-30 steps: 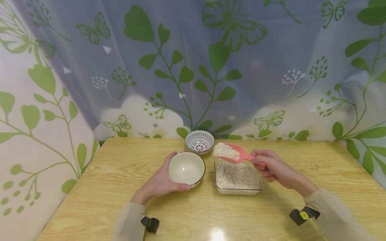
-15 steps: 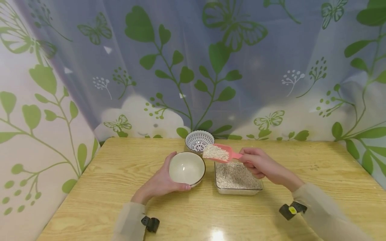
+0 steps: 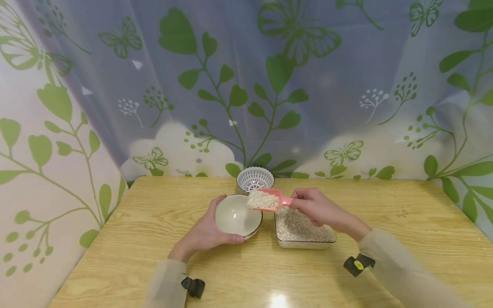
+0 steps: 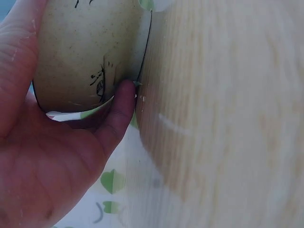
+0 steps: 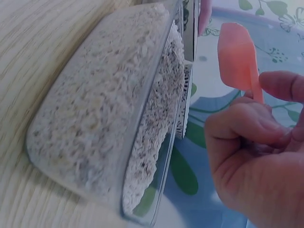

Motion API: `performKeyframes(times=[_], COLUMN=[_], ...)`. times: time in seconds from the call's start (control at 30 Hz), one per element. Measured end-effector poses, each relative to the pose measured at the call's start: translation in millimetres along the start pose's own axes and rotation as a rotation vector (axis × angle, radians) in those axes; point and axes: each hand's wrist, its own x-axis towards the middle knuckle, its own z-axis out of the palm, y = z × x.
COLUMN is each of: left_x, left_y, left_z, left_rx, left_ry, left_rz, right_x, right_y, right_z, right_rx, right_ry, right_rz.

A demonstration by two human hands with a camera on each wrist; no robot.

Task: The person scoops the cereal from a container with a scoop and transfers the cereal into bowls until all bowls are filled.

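A cream bowl with a dark rim stands on the table, and my left hand grips it from the left, thumb along the near side. In the left wrist view, the bowl's outer wall shows against the fingers. My right hand holds a pink scoop by its handle. Pale flakes that look like oats fill the scoop, whose front edge hangs over the bowl's right rim. Below the right hand sits a clear glass container full of flakes, seen from the side in the right wrist view.
Behind the cream bowl stands a small patterned bowl, partly covered by the scoop. The wooden table ends at a curtain printed with leaves and butterflies.
My right hand has carried the loaded scoop leftward, from above the glass container to the cream bowl's right rim. The left hand and the bowl have stayed in place.
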Motion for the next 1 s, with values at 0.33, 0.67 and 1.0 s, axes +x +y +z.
performKeyframes(times=[0.33, 0.67, 1.0], left_x=[-0.2, -0.7, 0.5], left_y=[-2.2, -0.2, -1.5], left_z=[-0.6, -1.7, -1.9], left_rx=[-0.018, 0.005, -0.007], left_ry=[-0.022, -0.032, -0.046], left_rz=[0.011, 0.009, 0.012], right_x=[9.3, 13.5, 14.0], right_y=[-6.3, -11.5, -12.0], right_z=[16.1, 31.5, 42.4], right_rx=[-0.249, -0.489, -0.833], right_ry=[0.078, 0.146, 0.248], right_rz=[-0.092, -0.199, -0.383])
